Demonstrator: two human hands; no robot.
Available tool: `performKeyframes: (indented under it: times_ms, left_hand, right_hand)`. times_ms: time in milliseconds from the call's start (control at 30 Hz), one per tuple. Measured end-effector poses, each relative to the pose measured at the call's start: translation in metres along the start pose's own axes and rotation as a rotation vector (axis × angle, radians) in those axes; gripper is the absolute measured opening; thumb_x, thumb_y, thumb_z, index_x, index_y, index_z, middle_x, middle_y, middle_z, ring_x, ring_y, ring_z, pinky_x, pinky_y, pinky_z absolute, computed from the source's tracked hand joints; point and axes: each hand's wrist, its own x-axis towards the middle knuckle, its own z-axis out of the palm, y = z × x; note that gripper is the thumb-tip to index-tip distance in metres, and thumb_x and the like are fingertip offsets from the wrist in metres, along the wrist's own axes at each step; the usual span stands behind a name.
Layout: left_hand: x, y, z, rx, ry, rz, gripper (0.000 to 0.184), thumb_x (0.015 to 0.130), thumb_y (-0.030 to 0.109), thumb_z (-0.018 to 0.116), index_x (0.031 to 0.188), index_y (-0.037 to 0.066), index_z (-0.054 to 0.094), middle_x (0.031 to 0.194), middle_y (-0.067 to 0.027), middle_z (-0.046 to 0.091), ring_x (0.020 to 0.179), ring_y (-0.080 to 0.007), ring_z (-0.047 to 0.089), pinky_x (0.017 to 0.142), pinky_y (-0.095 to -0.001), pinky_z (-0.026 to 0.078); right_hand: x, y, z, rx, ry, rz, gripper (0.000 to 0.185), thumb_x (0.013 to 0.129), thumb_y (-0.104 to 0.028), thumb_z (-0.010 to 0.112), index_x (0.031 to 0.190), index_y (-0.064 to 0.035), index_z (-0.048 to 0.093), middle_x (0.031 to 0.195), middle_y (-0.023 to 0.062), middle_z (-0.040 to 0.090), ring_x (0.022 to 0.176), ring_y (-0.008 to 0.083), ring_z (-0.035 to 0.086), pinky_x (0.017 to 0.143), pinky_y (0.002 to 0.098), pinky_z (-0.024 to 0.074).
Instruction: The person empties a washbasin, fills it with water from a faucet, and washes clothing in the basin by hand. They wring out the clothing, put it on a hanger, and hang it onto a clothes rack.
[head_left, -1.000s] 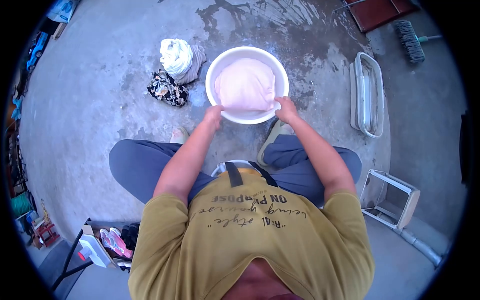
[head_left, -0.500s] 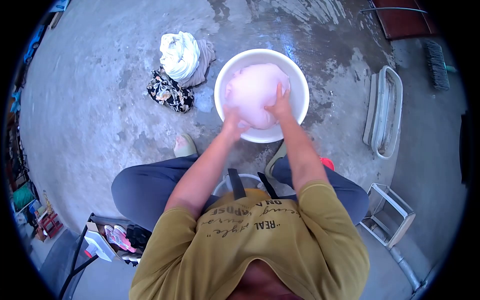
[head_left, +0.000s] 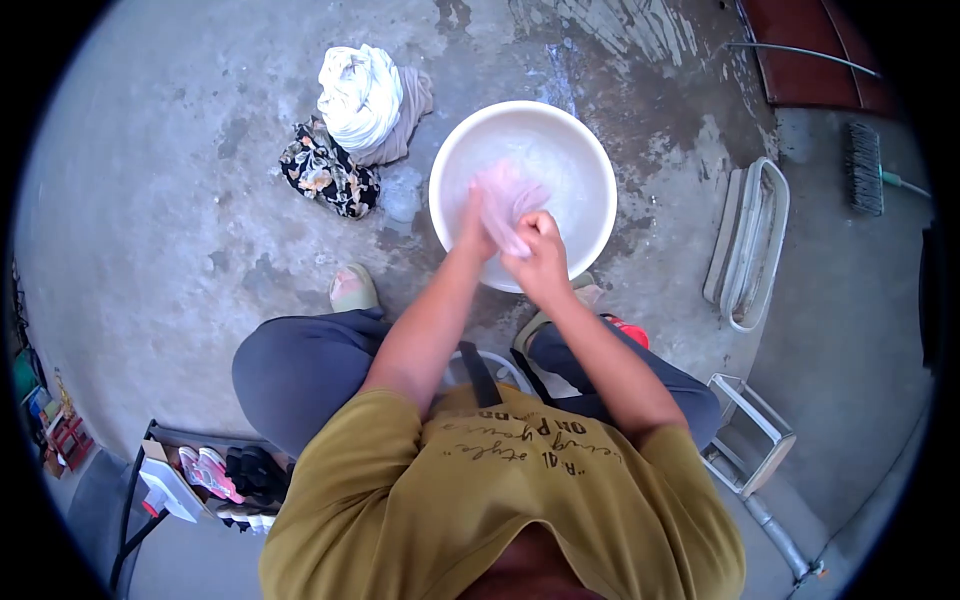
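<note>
A round white basin [head_left: 587,150] stands on the wet concrete floor between my feet, with cloudy water inside. Over its near left part, the pink cloth [head_left: 510,195] is bunched up small between my hands. My left hand [head_left: 476,222] is closed around the cloth's left side, slightly blurred. Fingers curled, my right hand [head_left: 538,248] grips the cloth's lower right end near the basin's front rim. To the left of the basin lie a twisted white cloth [head_left: 360,100], a grey cloth [head_left: 402,125] and a black floral cloth [head_left: 325,172], touching one another.
On the right, a long pale tub [head_left: 750,245] lies near a brush [head_left: 864,168] with a green handle. A metal-framed stool [head_left: 752,440] is at the lower right. Shoes [head_left: 212,472] fill a rack at the lower left. A dark red panel is at the upper right.
The pink cloth went from a wide, puffed mound filling the basin to a small bunch. My hands moved from the rim onto the cloth, then closed on it close together.
</note>
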Motion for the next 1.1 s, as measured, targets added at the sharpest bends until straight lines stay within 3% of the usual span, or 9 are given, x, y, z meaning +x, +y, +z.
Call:
performKeyframes:
  times_ms: [100,167,233,367,500,633,833,1033,1100]
  left_hand:
    - [-0.03,0.009,0.045,-0.011,0.168,0.001,0.035,0.088,0.037,0.049,0.112,0.011,0.047,0.093,-0.0083,0.05,0.082,-0.0237,0.05,0.07,-0.0373,0.044]
    - [0.002,0.0,0.019,-0.161,-0.192,0.168,0.031,0.089,0.033,0.046,0.109,0.01,0.049,0.093,-0.0092,0.053,0.084,-0.0251,0.054,0.072,-0.0378,0.046]
    - [-0.016,-0.001,0.044,-0.172,0.076,0.157,0.025,0.089,0.028,0.046,0.105,0.009,0.051,0.09,-0.0089,0.055,0.082,-0.025,0.056,0.071,-0.0375,0.048]
    - [-0.023,0.005,0.075,-0.129,0.254,0.146,0.023,0.092,0.022,0.035,0.097,0.008,0.052,0.094,-0.0096,0.059,0.087,-0.0271,0.059,0.084,-0.0428,0.049]
    - [-0.016,0.002,0.068,-0.167,0.174,0.263,0.023,0.091,0.028,0.041,0.096,0.009,0.053,0.089,-0.0081,0.059,0.081,-0.0241,0.06,0.076,-0.0398,0.05]
    - [-0.025,0.03,0.045,-0.228,-0.12,0.186,0.028,0.091,0.039,0.045,0.093,0.012,0.053,0.084,-0.0068,0.058,0.073,-0.0207,0.06,0.064,-0.0357,0.05]
    - [-0.038,-0.014,0.084,0.113,0.229,0.188,0.036,0.091,0.04,0.051,0.098,0.005,0.054,0.087,-0.0066,0.059,0.076,-0.0199,0.058,0.068,-0.0344,0.049]
    - [-0.018,0.003,0.047,0.412,0.516,0.483,0.047,0.089,0.045,0.051,0.118,0.008,0.051,0.109,-0.01,0.057,0.1,-0.0243,0.055,0.086,-0.039,0.045]
    - [-0.008,0.003,0.024,0.395,0.615,0.412,0.05,0.089,0.044,0.05,0.127,0.011,0.043,0.119,-0.0105,0.051,0.109,-0.0251,0.05,0.091,-0.0413,0.042]
  right_hand:
    - [-0.036,-0.049,-0.01,-0.01,0.053,-0.148,0.023,0.067,-0.012,0.069,0.085,0.0013,0.064,0.119,0.0171,0.049,0.107,0.0305,0.047,0.087,0.0348,0.0411]
    - [-0.035,-0.046,0.012,-0.082,0.128,-0.154,0.024,0.069,-0.014,0.07,0.085,0.004,0.064,0.121,0.0193,0.048,0.108,0.0324,0.047,0.089,0.0368,0.0405]
    - [-0.016,0.0,0.06,-0.226,0.262,-0.096,0.027,0.071,-0.016,0.071,0.084,0.007,0.063,0.12,0.0222,0.049,0.104,0.0351,0.051,0.088,0.0386,0.0414]
    - [0.079,0.071,0.036,0.291,0.401,0.718,0.019,0.076,-0.011,0.064,0.091,0.0,0.062,0.097,0.0188,0.059,0.081,0.0293,0.058,0.074,0.0351,0.0487]
    - [0.072,0.077,0.031,0.804,0.322,0.728,0.031,0.082,-0.007,0.053,0.113,-0.0031,0.053,0.1,0.0129,0.058,0.082,0.0192,0.058,0.072,0.034,0.0493]
    - [0.013,0.002,0.04,-0.054,0.425,-0.176,0.024,0.082,-0.011,0.056,0.104,-0.0041,0.056,0.098,0.0152,0.059,0.086,0.0272,0.06,0.076,0.0392,0.0471]
    - [0.083,0.072,0.009,0.296,0.287,0.573,0.014,0.085,-0.016,0.059,0.088,-0.0032,0.061,0.08,0.0111,0.065,0.079,0.0293,0.063,0.075,0.0369,0.0473]
    - [0.076,0.166,0.047,-0.298,0.596,0.383,0.048,0.083,-0.022,0.063,0.123,-0.0029,0.044,0.12,0.0228,0.049,0.111,0.0245,0.048,0.081,0.0345,0.0446]
    - [0.044,0.186,0.08,-0.611,0.391,0.311,0.062,0.082,-0.024,0.065,0.13,-0.0031,0.033,0.123,0.0229,0.043,0.116,0.0264,0.043,0.085,0.036,0.0419]
